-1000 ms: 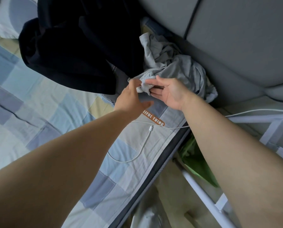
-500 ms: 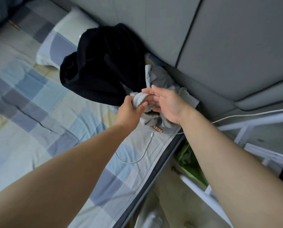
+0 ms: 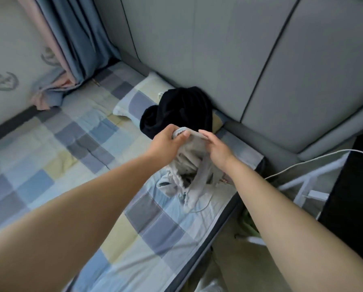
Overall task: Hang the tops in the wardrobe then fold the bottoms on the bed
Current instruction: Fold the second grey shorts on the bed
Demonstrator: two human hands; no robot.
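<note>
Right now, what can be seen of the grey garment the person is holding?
The grey garment is soft, light-grey, thin-looking fabric, crumpled and not spread out. Its top edge is stretched between the left hand, which grips a bunched fold, and the right hand, which holds the other end. The rest hangs in loose folds with strips trailing, its lower end resting on the checked bedsheet, in front of the black garment.

Garments: two, one grey garment held up at the centre, one black garment lying at 12 o'clock from it. Hands: two, left hand and right hand. Pillows: one pillow at 11 o'clock; curtains: two, blue curtain and pink curtain; white cables: one white cable at 3 o'clock
</note>
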